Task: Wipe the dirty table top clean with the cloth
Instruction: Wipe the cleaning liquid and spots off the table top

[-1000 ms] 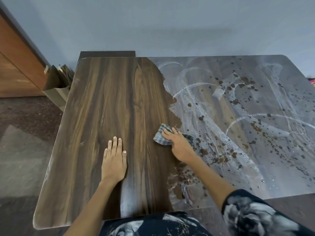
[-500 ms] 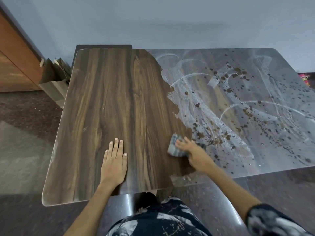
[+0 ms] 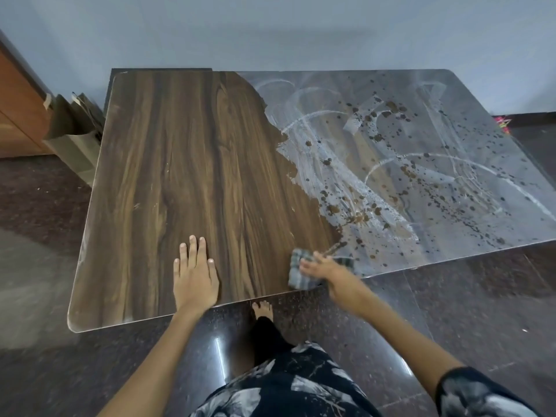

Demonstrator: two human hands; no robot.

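The wooden table top (image 3: 186,164) is bare dark wood grain on its left half. Its right half is covered by a grey-white smeared film with brown splatters (image 3: 406,164). My right hand (image 3: 329,273) presses a checked grey cloth (image 3: 298,272) flat on the table at the front edge, right where the bare wood meets the film. My left hand (image 3: 195,275) lies palm down on the bare wood near the front edge, fingers together, holding nothing.
A brown paper bag (image 3: 72,136) stands on the floor at the table's left, beside a wooden cabinet (image 3: 18,115). A grey wall runs behind the table. My bare foot (image 3: 263,310) shows on the dark polished floor under the front edge.
My right hand has dragged the cloth toward me, from mid-table to the front edge, leaving a strip of bare wood. The view has pulled back. My left hand stays put.
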